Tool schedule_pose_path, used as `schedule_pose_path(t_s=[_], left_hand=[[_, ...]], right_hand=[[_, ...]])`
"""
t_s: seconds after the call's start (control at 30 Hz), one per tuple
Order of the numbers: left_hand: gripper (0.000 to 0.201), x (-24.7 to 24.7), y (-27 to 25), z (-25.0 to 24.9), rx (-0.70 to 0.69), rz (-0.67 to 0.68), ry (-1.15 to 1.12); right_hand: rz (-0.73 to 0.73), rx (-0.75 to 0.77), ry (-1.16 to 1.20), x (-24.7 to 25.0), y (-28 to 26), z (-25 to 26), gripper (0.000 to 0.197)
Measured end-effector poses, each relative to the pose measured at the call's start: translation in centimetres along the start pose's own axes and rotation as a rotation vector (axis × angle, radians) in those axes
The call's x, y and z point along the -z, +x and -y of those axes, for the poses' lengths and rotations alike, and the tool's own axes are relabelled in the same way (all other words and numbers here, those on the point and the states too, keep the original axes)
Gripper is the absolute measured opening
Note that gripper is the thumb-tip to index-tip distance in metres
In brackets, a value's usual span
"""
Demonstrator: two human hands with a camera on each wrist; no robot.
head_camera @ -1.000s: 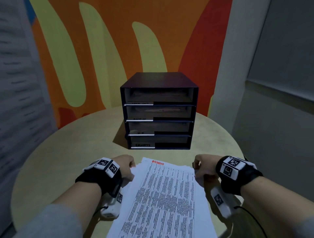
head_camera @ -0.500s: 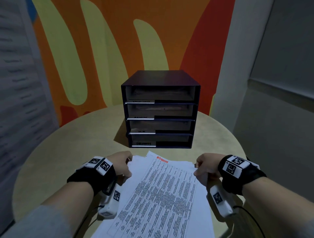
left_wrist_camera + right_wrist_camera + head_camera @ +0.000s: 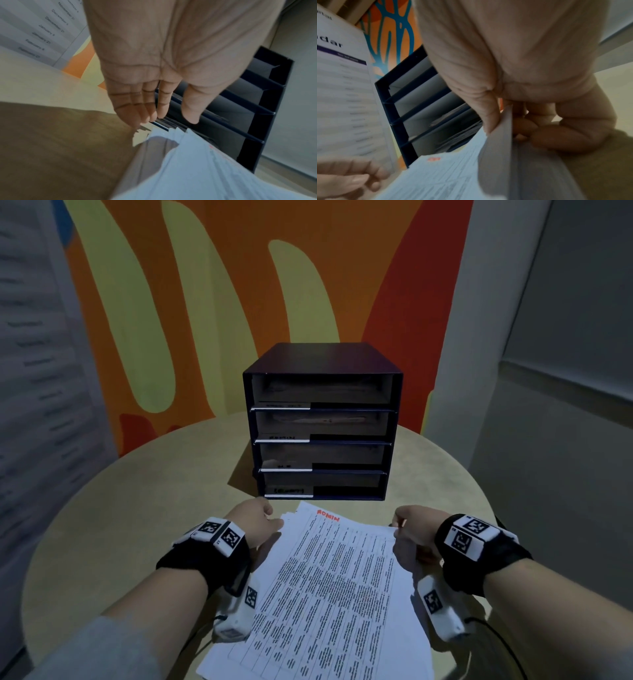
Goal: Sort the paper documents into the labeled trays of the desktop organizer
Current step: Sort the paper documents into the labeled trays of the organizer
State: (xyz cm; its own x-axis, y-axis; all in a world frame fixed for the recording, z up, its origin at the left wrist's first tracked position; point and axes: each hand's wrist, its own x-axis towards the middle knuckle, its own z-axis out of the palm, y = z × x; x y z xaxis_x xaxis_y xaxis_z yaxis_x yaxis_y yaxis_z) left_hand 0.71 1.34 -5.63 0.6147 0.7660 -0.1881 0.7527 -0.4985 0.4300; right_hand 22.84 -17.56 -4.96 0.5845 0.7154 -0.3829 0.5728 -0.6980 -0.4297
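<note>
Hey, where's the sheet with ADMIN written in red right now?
In the head view it tops the paper stack on the round table, just in front of the black organizer, between the left hand and right hand.

Left grip [image 3: 255, 520] relaxed, right grip [image 3: 412, 529] pinching.

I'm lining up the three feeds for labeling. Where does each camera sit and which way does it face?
Head: worn high, looking forward and down at the organizer, the paper stack, both forearms.
Left wrist: looks along the left hand to stack and organizer.
Right wrist: along the right hand, thumb on a sheet's edge.
All three share stack and organizer.
</note>
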Motion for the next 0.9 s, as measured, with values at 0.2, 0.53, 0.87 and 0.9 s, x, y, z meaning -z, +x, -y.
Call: schedule_pose_path(t_s=[0.2, 0.53, 0.87, 0.9], left_hand=[[0.042, 0.7, -0.9, -0.2, -0.106, 0.002, -0.353], [0.026, -2.1, -2.5, 1.0, -0.088, 0.025, -0.733], [0.037, -2.9, -1.9, 0.6, 0.092, 0.119, -0.611], [0.038, -3.0, -1.7, 0.6, 0.111, 0.112, -0.593]], right_hand=[[-0.072, 0.189, 0.517, 1.0, -1.0, 0.3, 0.02], [-0.196, 0.156, 0.621, -1.3, -0.4, 1.3, 0.022], [-0.094, 0.036, 0.323, -2.8, 0.5, 2.0, 0.024], [-0.098, 0.032, 0.293, -2.8, 0.8, 2.0, 0.024]])
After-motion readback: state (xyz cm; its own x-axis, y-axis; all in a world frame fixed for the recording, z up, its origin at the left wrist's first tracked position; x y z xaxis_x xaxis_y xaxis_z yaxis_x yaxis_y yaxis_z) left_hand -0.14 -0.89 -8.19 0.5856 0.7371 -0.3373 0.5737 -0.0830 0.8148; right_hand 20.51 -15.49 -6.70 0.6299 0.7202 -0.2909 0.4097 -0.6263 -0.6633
